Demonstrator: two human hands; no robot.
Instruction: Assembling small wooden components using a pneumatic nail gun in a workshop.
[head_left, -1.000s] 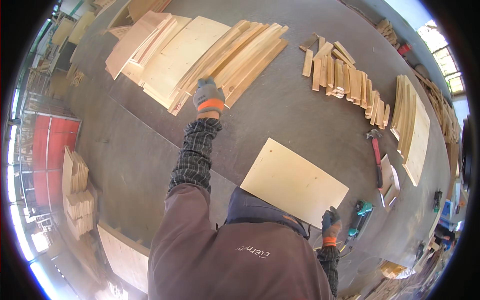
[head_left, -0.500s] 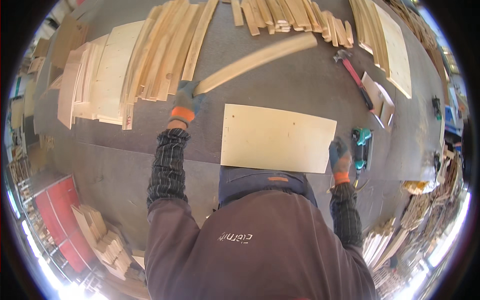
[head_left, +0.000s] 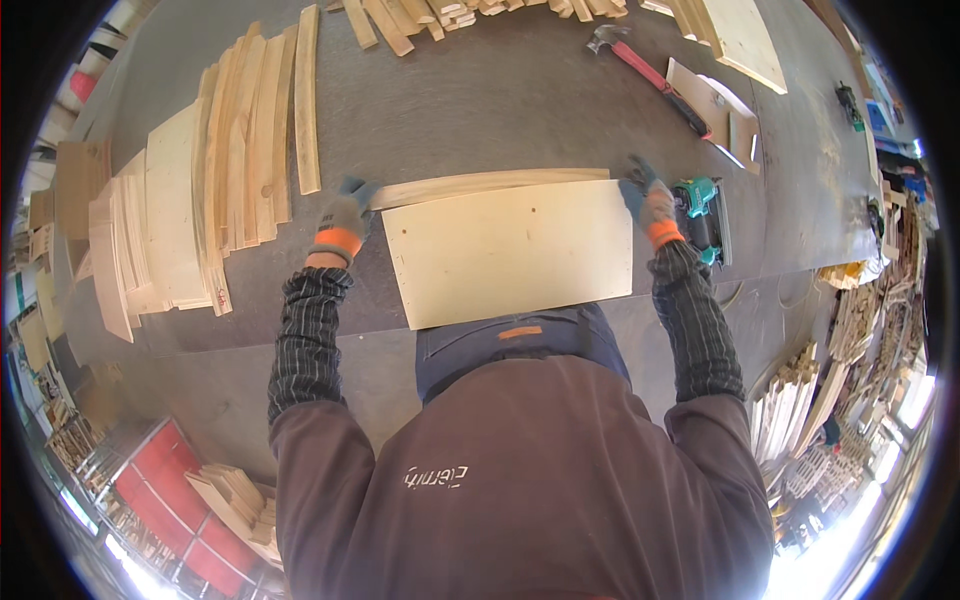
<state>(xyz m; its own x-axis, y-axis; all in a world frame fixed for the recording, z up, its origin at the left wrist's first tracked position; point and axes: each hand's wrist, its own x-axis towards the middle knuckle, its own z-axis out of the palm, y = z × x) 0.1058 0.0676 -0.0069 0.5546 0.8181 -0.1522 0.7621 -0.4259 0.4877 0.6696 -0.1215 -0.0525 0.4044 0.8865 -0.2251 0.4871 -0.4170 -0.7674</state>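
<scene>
A pale rectangular plywood board lies flat in front of my body at the table's near side. Along its far edge runs a narrow wooden slat, partly hidden behind the board. My left hand, in a grey-blue glove with an orange cuff, is closed on the slat's left end. At the board's far right corner, close to the slat's other end, is my right hand, gloved alike. Its fingers point away from me and look spread, with the thumb side by the board's edge.
A green nail gun lies just right of my right hand. Beyond it are a red-handled hammer and a small wooden piece. Slats and boards lie in rows at left; more short slats lie at the far side.
My left hand has brought the slat nearer and turned it from slanting to lying along the board's far edge. My right hand has moved up from the board's right side to its far corner.
</scene>
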